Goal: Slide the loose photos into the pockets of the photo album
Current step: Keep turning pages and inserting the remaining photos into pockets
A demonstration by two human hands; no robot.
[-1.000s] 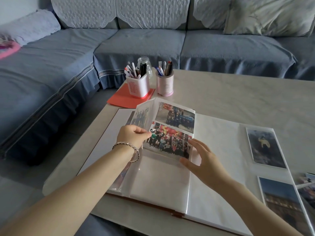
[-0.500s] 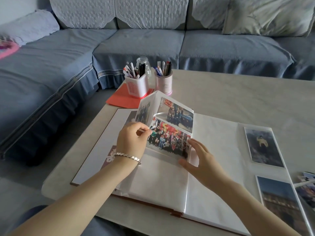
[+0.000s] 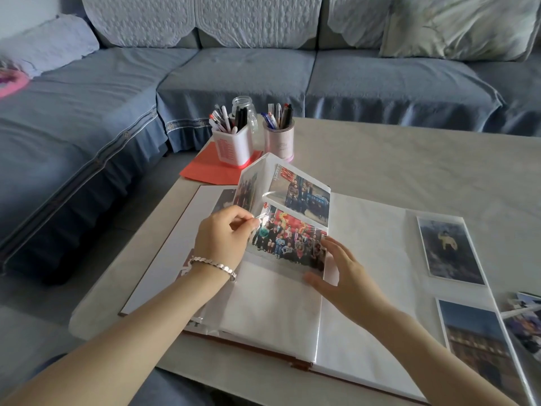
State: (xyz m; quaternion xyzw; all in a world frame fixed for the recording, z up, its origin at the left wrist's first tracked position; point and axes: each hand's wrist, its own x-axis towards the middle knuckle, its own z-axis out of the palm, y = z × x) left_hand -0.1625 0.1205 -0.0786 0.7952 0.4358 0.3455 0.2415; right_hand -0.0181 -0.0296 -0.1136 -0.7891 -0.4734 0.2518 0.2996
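The left hand, with a silver chain bracelet at its wrist, is closed in a pinch: thumb and forefinger grip the clear plastic edge of a raised album leaf at its left side. The right hand is open, fingers spread and lightly curled, fingertips touching the right edge of that leaf beside the glossy group photo with red banners; it grips nothing. That photo sits in the leaf's lower pocket, between the two hands. Above it, in the upper pocket, is a second group photo before a dark vehicle. The leaf is bent, its top lifted off the page.

The large white-paged photo album with a brown cover edge lies open and flat on the pale, matt grey table. On its right-hand page, well apart from the hands, two pockets hold a dark portrait photo with a figure in yellow and a photo of a building under blue sky. A small heap of loose photos lies on the table just beyond the album's right edge.

At the table's far left corner a square white pen holder stands on a red paper sheet, a round pink pen cup beside it and a clear glass jar behind. A blue fabric corner sofa with quilted pale covers wraps round the table.
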